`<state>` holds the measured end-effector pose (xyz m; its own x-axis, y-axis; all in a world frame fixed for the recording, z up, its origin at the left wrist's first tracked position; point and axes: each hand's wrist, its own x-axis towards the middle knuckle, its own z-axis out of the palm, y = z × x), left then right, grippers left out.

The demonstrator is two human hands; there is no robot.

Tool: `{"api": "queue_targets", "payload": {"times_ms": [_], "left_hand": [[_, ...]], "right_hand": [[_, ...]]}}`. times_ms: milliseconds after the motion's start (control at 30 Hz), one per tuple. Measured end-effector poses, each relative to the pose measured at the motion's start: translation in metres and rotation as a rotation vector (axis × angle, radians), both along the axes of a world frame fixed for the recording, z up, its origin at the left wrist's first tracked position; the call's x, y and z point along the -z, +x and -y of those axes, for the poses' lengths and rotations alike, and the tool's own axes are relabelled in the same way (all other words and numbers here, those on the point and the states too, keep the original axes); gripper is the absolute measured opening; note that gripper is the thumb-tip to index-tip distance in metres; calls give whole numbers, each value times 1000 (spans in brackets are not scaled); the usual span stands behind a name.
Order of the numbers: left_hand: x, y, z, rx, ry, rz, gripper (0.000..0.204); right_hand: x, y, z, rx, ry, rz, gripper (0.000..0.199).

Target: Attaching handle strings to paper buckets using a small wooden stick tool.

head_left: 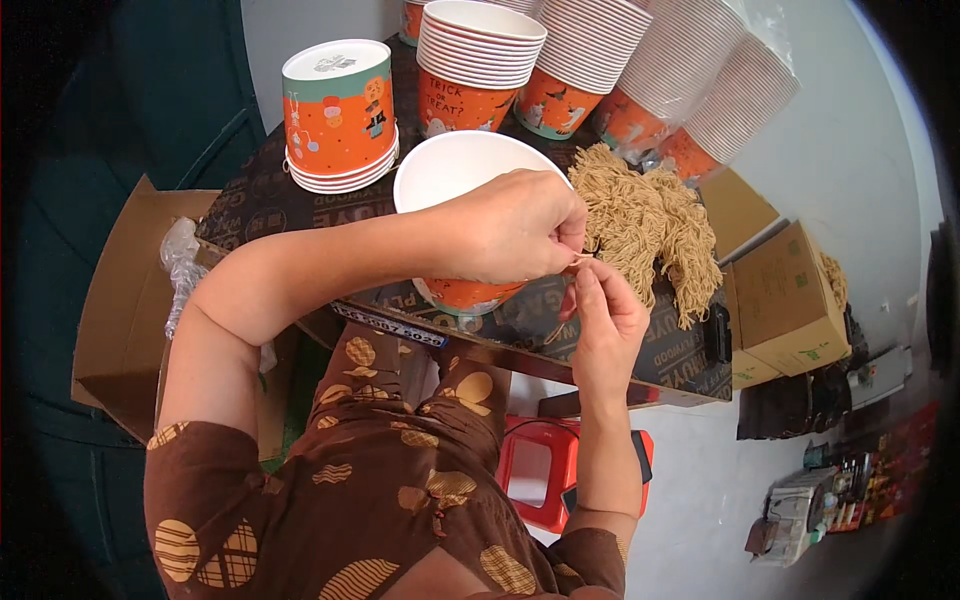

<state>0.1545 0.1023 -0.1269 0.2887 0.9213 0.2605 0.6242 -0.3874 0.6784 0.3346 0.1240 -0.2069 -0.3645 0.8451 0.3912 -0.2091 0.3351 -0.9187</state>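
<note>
A paper bucket (455,165), white inside and orange with printed figures outside, stands near the front edge of the table. My left hand (520,225) reaches across its mouth, and the fingers pinch a thin tan cord (583,258) at the bucket's right side. From the right, my right hand (608,315) meets it there, thumb and fingertips closed on the same cord. A short end of cord hangs below these fingers. Whether the cord passes through the bucket's wall is hidden by my hands. Just beyond them lies a thick heap of tan cords (650,215).
Upside-down buckets (338,125) are stacked at the table's left. Tall stacks of nested buckets (480,50) line the back, some in clear plastic. Cardboard boxes stand left (125,300) and right (790,300) of the dark printed tabletop (265,210). A red stool (530,475) is below.
</note>
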Motion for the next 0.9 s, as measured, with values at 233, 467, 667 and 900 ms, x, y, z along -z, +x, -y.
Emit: {"api": "queue_targets", "payload": {"times_ms": [233, 467, 667, 900], "left_hand": [[-1, -1, -1, -35, -61, 71, 13], [-1, -2, 0, -39, -71, 79, 13], [0, -3, 1, -31, -18, 4, 13], [2, -2, -3, -87, 43, -122, 15]], "right_hand": [[2, -6, 1, 68, -57, -132, 16], [5, -12, 2, 116, 32, -121, 14], [12, -13, 3, 114, 156, -36, 10], [14, -12, 0, 196, 394, 91, 9]]}}
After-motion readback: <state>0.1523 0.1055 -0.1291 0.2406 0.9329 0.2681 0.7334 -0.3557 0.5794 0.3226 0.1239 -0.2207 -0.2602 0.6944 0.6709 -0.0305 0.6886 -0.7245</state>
